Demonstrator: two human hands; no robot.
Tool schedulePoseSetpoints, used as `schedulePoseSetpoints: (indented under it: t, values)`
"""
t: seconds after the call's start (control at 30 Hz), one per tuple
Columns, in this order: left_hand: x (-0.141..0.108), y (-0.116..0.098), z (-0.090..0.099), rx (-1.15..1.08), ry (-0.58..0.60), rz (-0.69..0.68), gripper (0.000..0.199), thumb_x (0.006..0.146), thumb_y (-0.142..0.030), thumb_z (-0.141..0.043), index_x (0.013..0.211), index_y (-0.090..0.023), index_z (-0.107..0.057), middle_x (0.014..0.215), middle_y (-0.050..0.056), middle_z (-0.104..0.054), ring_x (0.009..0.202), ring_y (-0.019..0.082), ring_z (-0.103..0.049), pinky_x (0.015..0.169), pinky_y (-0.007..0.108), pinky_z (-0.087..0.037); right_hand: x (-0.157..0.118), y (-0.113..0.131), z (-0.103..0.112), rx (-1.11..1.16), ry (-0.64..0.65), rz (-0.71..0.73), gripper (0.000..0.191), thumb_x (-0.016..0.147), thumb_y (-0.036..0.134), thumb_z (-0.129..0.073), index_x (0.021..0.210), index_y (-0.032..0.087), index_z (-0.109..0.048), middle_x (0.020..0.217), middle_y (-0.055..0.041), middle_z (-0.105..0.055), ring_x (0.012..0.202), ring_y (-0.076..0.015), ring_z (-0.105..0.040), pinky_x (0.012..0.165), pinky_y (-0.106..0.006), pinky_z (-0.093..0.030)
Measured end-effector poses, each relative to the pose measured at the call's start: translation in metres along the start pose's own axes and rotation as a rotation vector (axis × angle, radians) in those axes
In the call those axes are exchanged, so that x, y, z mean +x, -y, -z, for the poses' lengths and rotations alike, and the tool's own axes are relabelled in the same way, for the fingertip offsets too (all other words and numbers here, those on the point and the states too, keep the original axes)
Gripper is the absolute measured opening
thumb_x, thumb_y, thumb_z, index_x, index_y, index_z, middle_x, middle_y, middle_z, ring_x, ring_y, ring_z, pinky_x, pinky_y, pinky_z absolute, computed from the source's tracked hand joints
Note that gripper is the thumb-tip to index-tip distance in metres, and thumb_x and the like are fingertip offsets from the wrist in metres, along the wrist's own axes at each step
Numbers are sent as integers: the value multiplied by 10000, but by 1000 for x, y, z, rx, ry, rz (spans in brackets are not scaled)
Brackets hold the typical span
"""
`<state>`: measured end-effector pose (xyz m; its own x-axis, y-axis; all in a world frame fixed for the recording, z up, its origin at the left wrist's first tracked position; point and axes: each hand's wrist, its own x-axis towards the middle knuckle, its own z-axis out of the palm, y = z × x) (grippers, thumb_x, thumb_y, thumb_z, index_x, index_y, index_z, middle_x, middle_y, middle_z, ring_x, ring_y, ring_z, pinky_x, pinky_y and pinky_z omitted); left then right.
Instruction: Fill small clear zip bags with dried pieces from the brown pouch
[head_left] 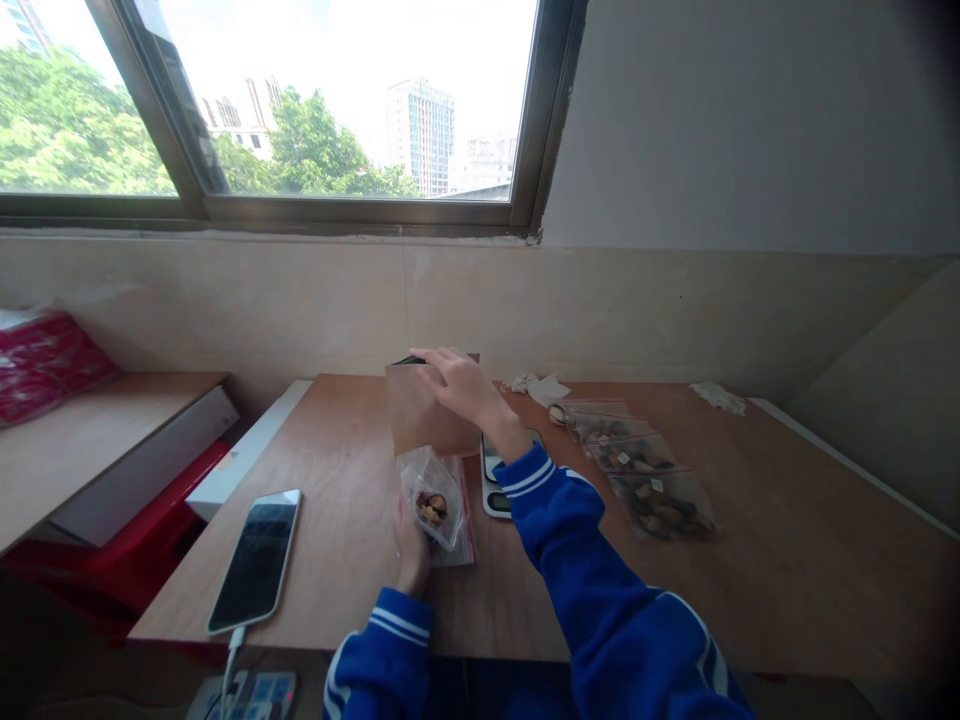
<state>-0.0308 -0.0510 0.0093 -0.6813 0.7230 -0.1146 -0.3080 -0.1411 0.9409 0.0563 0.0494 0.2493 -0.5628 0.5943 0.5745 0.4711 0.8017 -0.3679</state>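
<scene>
My left hand (410, 535) holds a small clear plastic bag (427, 475) from its left side, with several brown, dried-looking pieces (432, 507) inside; its fingers are partly hidden. A flat zip bag (463, 545) with a red strip lies under or behind it. My right hand (466, 385) reaches to the top of an upright brown paper bag (420, 420), fingers stretched along its open rim. Whether the fingertips dip inside is hard to see. Below my right forearm, a white kitchen scale (496, 498) is partly covered.
Several zip bags (664, 505) of dark pieces overlap on the right of the wooden table (787, 560). Crumpled tissues (546, 388) lie at the back. A phone (259, 560) on a charging cable sits front left, above a power strip (262, 692). A red stool (142, 530) stands left.
</scene>
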Motion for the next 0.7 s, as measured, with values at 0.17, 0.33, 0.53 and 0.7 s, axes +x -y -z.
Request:
schedulePoseSetpoints:
  t: [0.17, 0.33, 0.53, 0.7]
  values:
    - [-1, -3, -1, 12, 28, -48, 290, 787, -419, -555, 859, -148, -627, 795, 39, -657, 731, 172, -612, 691, 295, -499, -56, 17, 7, 270, 171, -136, 264, 888, 114, -429, 928, 178, -682, 838, -8, -692, 719, -131, -621, 679, -225, -471]
    - [-1, -4, 0, -50, 18, -55, 349, 791, -447, -565, 925, -134, -637, 870, 72, -676, 806, 212, -629, 760, 343, -510, -110, 13, -35, 337, 499, -130, 264, 693, 109, -659, 935, 208, -694, 881, -12, -691, 795, -184, -636, 725, -264, -501]
    - [0, -5, 0, -23, 30, -98, 391, 873, -470, -486, 988, -135, -650, 1007, 122, -690, 961, 253, -639, 897, 393, -497, -124, 1, -74, 219, 527, -125, 306, 632, 149, -758, 922, 199, -672, 993, -51, -642, 940, -241, -607, 845, -342, -502]
    - [-2, -8, 0, -3, 61, -87, 454, 919, -497, -425, 1072, -128, -641, 1082, 121, -684, 1032, 242, -634, 950, 370, -468, -119, -6, -80, 233, 595, -141, 181, 666, 156, -719, 839, 183, -672, 878, -28, -643, 801, -203, -598, 748, -304, -510]
